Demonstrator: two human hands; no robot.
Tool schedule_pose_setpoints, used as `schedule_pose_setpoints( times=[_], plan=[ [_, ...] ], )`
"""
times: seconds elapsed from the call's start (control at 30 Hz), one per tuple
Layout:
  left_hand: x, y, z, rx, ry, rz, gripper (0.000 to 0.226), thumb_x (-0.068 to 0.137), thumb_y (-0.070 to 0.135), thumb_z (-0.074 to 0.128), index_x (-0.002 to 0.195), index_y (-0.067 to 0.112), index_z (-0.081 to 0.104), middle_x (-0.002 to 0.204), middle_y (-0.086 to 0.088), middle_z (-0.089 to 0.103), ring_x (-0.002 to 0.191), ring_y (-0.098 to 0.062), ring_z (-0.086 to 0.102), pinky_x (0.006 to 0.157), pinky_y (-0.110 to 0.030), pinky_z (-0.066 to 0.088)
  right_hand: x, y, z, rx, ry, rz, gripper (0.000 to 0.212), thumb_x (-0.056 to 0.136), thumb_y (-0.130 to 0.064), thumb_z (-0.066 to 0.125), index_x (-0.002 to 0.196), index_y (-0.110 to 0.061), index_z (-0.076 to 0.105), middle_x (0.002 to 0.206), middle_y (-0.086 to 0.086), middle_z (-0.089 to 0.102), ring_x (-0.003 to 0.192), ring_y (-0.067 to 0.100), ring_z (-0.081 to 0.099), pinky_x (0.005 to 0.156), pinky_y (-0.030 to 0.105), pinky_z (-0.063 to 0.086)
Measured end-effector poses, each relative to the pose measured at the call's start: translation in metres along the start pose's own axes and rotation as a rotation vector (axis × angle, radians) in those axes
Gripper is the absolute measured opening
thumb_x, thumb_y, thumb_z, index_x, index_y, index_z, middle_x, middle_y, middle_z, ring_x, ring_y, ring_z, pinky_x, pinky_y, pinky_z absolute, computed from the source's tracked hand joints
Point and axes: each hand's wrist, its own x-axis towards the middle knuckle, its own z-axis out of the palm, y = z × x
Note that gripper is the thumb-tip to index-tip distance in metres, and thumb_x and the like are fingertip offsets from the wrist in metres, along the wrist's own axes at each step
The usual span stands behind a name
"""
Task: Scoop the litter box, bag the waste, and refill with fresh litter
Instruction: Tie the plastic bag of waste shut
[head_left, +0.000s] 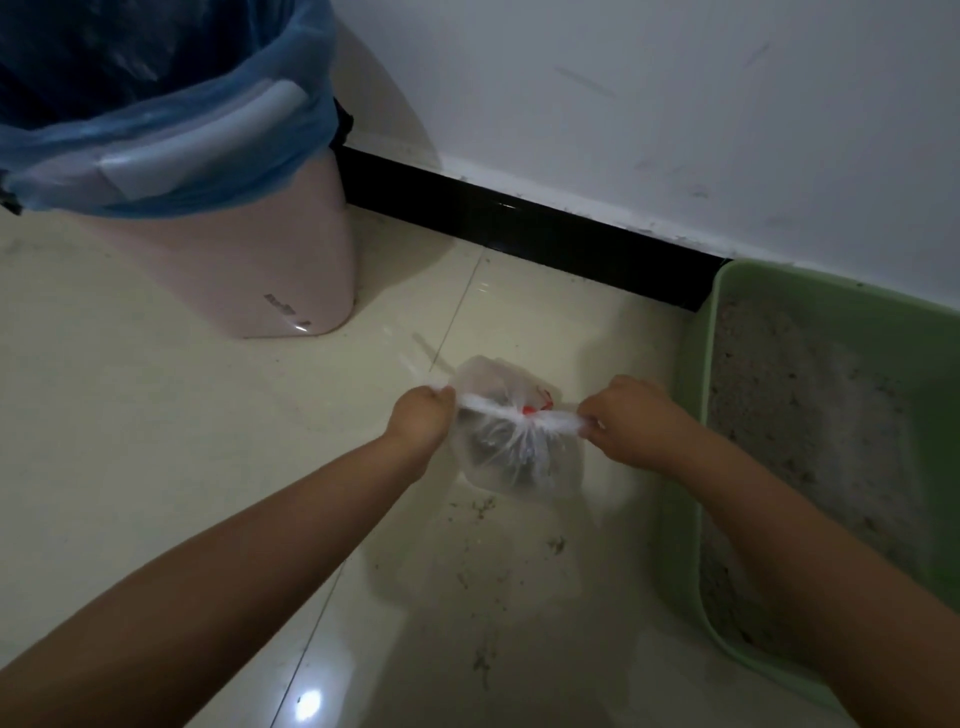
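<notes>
A small clear plastic waste bag with dark clumps inside and a red mark near its neck sits above the tiled floor at centre. My left hand grips one twisted end of the bag's top, and my right hand grips the other end. The two ends are stretched tight sideways, meeting at a knot over the bag. The green litter box stands at the right against the wall, with grey litter inside. My right forearm crosses over its near left corner.
A pink trash bin lined with a blue bag stands at the back left. A black baseboard runs along the white wall. Scattered litter crumbs lie on the floor below the bag.
</notes>
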Motion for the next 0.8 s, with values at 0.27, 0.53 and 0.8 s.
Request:
schedule_pose_setpoints(
  times=[0.27, 0.53, 0.8],
  plan=[
    [-0.024, 0.017, 0.006, -0.075, 0.253, 0.494, 0.022, 0.101, 0.012, 0.03, 0.095, 0.007, 0.05, 0.087, -0.007, 0.048, 0.074, -0.01, 0.047, 0.062, -0.006, 0.039, -0.007, 0.015, -0.027, 0.363, -0.108, -0.027, 0.016, 0.096, -0.017, 0.045, 0.104, -0.013, 0.058, 0.09, 0.005, 0.059, 0.079, 0.014, 0.058, 0.068, 0.024, 0.041],
    [-0.024, 0.027, 0.01, 0.205, 0.082, 0.653, 0.02, 0.101, 0.014, 0.029, 0.086, 0.01, 0.041, 0.067, 0.004, 0.044, 0.061, -0.014, 0.043, 0.052, -0.02, 0.032, -0.007, 0.041, -0.025, 1.225, -0.054, -0.048, 0.029, 0.088, 0.011, 0.048, 0.07, -0.01, 0.056, 0.051, -0.004, 0.066, 0.038, -0.001, 0.05, 0.043, 0.013, 0.042],
    [-0.015, 0.036, 0.011, 0.964, -0.32, 0.567, 0.026, 0.095, 0.022, 0.042, 0.11, 0.001, 0.048, 0.109, -0.017, 0.058, 0.085, -0.028, 0.049, 0.071, -0.03, 0.036, 0.006, 0.047, -0.011, 1.77, 0.172, 0.15, 0.03, 0.091, 0.014, 0.039, 0.071, -0.006, 0.052, 0.044, -0.002, 0.064, 0.036, 0.001, 0.052, 0.044, 0.012, 0.048]
  ],
)
